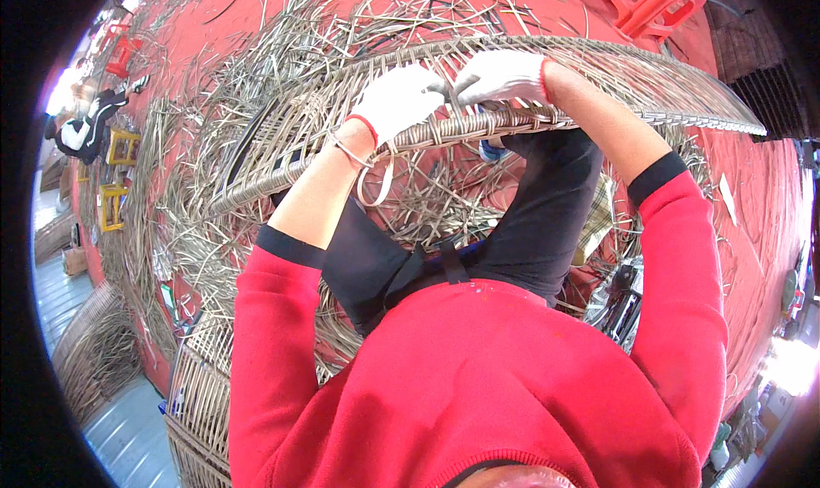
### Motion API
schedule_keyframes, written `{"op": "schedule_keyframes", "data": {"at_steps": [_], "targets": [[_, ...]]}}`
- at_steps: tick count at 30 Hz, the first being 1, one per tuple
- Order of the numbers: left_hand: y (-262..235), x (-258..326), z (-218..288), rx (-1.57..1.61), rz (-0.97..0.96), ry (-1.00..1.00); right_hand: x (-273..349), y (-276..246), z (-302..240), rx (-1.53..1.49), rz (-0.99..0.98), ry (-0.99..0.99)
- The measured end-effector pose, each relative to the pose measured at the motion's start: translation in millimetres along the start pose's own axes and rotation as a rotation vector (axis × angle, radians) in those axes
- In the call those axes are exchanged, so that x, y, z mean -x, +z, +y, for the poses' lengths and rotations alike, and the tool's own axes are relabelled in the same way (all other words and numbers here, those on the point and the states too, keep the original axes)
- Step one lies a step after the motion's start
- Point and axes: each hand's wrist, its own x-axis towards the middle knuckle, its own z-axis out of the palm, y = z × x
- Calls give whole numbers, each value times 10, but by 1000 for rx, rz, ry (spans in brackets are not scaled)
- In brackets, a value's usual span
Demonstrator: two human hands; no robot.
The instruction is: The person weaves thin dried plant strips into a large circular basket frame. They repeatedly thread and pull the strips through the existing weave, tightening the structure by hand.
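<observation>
Woven panel [474, 127] right under fingers, across knees. L hand [400, 102] & R hand [504, 76], white-gloved, fingertips nearly meeting on weave; can't tell if pinching. Loose strips [290, 44] beyond fingers, to L; red stool [636, 18] beyond, far R.

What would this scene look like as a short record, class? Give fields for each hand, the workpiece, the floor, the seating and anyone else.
Left hand: left hand in a white, red-cuffed glove, at the woven panel; exact grip unclear
Right hand: right hand, gloved alike, close beside the left at the panel
Workpiece: long, brownish panel, reaching across in front of the person
Floor: red floor, littered with loose strips
Seating: red plastic stool, upper right
Others: one person, far left
</observation>
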Motion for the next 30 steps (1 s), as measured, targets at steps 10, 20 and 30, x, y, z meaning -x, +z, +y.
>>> {"op": "schedule_keyframes", "data": {"at_steps": [10, 20, 30], "targets": [[-175, 56, -211, 912, 90, -190, 78, -34, -123, 252, 378, 5], [-434, 444, -74, 29, 96, -235, -189, 190, -617, 262, 281, 19], [-206, 512, -357, -93, -34, -103, -565, -42, -693, 471, -129, -51]]}}
